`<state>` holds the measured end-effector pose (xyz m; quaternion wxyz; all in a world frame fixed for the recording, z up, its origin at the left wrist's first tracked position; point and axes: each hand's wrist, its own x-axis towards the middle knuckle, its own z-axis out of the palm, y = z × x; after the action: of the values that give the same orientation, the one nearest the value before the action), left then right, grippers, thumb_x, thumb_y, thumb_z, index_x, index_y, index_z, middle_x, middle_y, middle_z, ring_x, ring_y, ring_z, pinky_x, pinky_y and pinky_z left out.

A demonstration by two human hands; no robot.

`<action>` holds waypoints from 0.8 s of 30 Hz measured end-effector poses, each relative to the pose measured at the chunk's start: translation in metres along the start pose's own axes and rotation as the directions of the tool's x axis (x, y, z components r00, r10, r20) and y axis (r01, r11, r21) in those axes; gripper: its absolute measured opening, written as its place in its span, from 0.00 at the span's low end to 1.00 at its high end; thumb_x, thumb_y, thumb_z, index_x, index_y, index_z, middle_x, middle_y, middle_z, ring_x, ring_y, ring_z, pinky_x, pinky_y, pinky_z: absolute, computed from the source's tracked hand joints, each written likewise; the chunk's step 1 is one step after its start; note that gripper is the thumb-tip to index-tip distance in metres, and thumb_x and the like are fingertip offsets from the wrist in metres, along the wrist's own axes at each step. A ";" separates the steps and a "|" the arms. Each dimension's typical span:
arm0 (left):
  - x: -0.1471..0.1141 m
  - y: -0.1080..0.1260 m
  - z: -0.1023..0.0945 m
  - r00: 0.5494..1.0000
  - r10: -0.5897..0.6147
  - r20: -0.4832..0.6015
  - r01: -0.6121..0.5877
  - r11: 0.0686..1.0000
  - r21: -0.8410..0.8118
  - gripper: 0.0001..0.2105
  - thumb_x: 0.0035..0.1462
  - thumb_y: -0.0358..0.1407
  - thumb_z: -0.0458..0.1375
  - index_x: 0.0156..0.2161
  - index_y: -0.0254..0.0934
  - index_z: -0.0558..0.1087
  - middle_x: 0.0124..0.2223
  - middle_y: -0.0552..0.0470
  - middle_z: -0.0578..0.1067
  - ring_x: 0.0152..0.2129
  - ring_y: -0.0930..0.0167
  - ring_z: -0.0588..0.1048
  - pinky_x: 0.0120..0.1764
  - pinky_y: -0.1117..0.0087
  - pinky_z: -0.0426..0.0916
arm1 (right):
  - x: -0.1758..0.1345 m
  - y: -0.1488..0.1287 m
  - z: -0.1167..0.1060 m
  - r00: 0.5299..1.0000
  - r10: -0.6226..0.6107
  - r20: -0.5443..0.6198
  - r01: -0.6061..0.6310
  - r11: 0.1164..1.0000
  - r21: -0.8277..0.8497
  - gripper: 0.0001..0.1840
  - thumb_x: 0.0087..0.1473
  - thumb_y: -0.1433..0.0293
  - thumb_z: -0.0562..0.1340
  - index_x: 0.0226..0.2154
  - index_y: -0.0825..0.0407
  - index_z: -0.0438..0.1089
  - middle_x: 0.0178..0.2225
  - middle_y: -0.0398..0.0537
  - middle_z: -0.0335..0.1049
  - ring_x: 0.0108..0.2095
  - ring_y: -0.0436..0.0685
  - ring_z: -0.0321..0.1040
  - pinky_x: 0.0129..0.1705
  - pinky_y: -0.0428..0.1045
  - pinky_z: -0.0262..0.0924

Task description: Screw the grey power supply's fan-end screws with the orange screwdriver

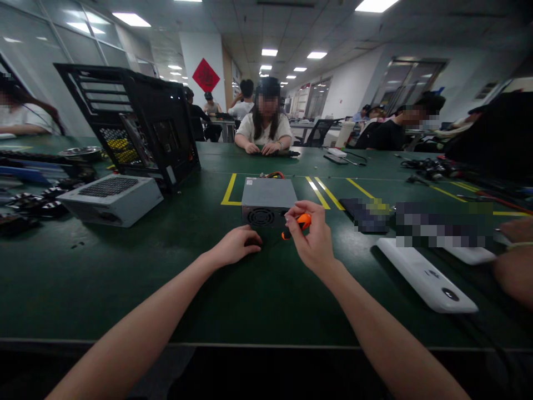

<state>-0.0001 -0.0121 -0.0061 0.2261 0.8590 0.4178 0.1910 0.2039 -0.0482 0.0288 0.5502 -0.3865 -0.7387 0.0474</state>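
A grey power supply [270, 191] stands on the green table in front of me, its round fan grille facing my side and coloured cables bunched behind it. My right hand [313, 236] is closed around an orange-and-black screwdriver [305, 222], held just off the unit's front right corner; I cannot make out its shaft. Resting on the table, my left hand [235, 244] lies near the front left of the power supply, fingers loosely curled and thumb apart. Nothing shows in it, though some fingertips are hidden.
To the left are a second power supply [110, 197], a black computer case [141, 122] and a metal bowl [81, 152]. On the right lie a white device [425, 275], a dark phone [364, 214] and cables [433, 166]. A person [264, 122] sits opposite; another person's hand [516, 230] reaches in from the right.
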 end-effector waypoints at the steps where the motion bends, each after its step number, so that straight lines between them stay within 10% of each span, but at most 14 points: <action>1: 0.001 0.000 0.002 1.000 0.009 -0.006 -0.009 1.000 -0.001 0.07 0.52 0.36 0.58 0.37 0.39 0.74 0.37 0.51 0.70 0.33 0.70 0.70 0.37 0.69 0.63 | 0.001 0.000 -0.001 1.000 -0.007 0.008 0.008 1.000 -0.029 0.14 0.57 0.69 0.55 0.46 0.48 0.54 0.34 0.44 0.67 0.35 0.51 0.67 0.39 0.49 0.62; 9: 0.008 -0.002 0.004 0.972 -0.184 -0.147 0.127 0.936 -0.328 0.07 0.53 0.38 0.56 0.33 0.35 0.70 0.31 0.52 0.71 0.27 0.72 0.68 0.31 0.70 0.62 | 0.006 -0.008 -0.012 0.983 -0.005 0.184 0.046 0.975 -0.218 0.13 0.53 0.72 0.55 0.43 0.52 0.58 0.36 0.48 0.66 0.35 0.53 0.66 0.37 0.49 0.61; 14: 0.008 0.002 0.003 0.926 -0.363 -0.103 0.134 0.572 -0.809 0.13 0.53 0.43 0.56 0.32 0.33 0.67 0.26 0.54 0.69 0.21 0.76 0.66 0.25 0.75 0.59 | 0.008 -0.015 -0.018 0.915 0.125 0.383 0.026 0.931 -0.364 0.04 0.54 0.68 0.55 0.34 0.51 0.62 0.35 0.47 0.67 0.34 0.54 0.65 0.34 0.50 0.59; 20: 0.005 0.003 -0.005 0.904 -0.419 -0.082 0.017 0.227 -0.974 0.13 0.49 0.42 0.61 0.29 0.32 0.69 0.26 0.55 0.67 0.21 0.80 0.64 0.25 0.78 0.59 | -0.002 -0.005 -0.015 0.636 0.461 0.618 -0.107 0.846 -0.522 0.06 0.49 0.70 0.57 0.33 0.52 0.64 0.27 0.48 0.68 0.26 0.55 0.65 0.26 0.49 0.54; 24: 0.006 0.001 -0.010 0.877 -0.474 -0.083 -0.045 0.091 -0.995 0.11 0.47 0.38 0.64 0.29 0.31 0.70 0.28 0.54 0.69 0.20 0.82 0.64 0.23 0.79 0.59 | -0.001 -0.010 -0.013 0.646 0.487 0.588 -0.281 0.868 -0.410 0.13 0.50 0.71 0.55 0.40 0.52 0.65 0.28 0.47 0.67 0.26 0.54 0.66 0.27 0.50 0.57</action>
<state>-0.0007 -0.0053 0.0037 0.6718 0.3620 0.3458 0.5459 0.2103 -0.0601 0.0383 0.1606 -0.5657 -0.7850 0.1951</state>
